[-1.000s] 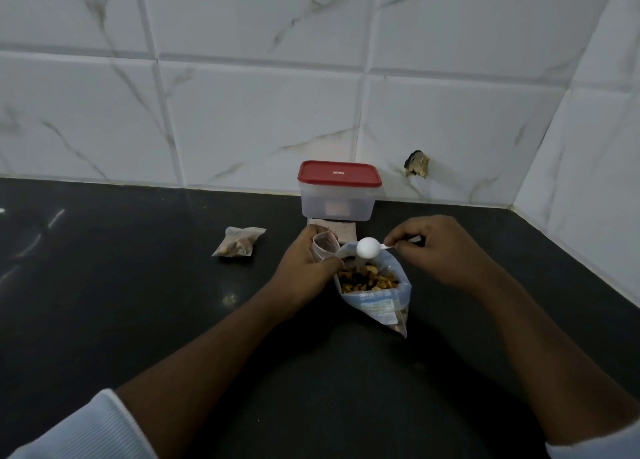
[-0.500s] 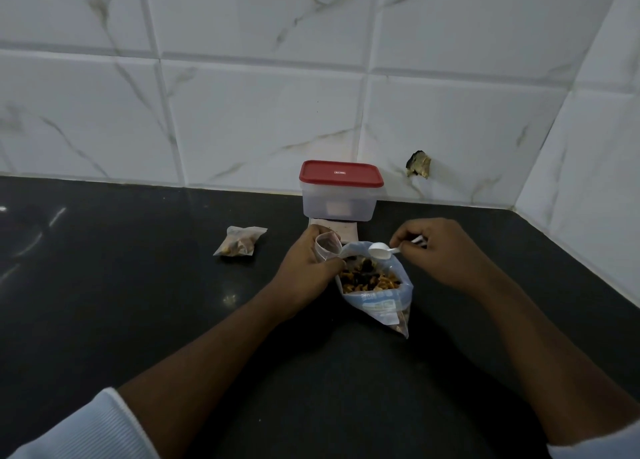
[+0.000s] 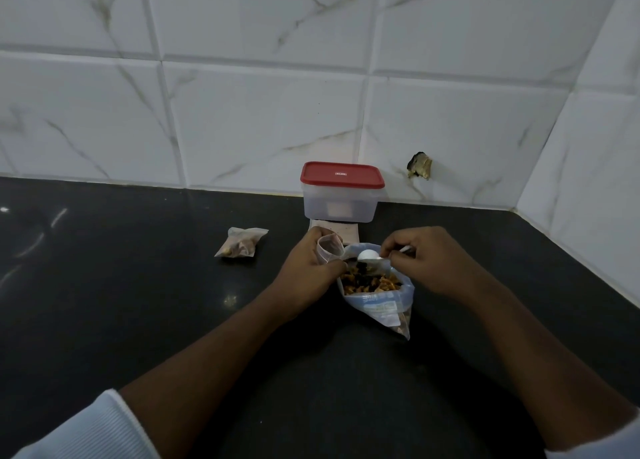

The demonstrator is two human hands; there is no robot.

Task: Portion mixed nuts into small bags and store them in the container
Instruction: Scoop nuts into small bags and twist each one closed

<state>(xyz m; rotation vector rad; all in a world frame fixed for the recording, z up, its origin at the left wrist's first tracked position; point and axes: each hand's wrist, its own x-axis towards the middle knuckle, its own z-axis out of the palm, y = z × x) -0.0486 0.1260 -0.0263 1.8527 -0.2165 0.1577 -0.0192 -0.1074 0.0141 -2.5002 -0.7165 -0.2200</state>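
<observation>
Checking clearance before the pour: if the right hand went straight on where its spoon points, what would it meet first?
Probably the small bag held by the left hand, just past the spoon the right hand grips; depth is unclear, so it might pass above.

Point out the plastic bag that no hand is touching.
The small filled bag, lying alone at left. The left hand grips the open small bag; the large nut bag stands beside that hand.

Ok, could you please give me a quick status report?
Left hand grips small bag. Right hand pinches spoon at open nut bag. One filled bag aside; container lidded. Nothing in the way.
</observation>
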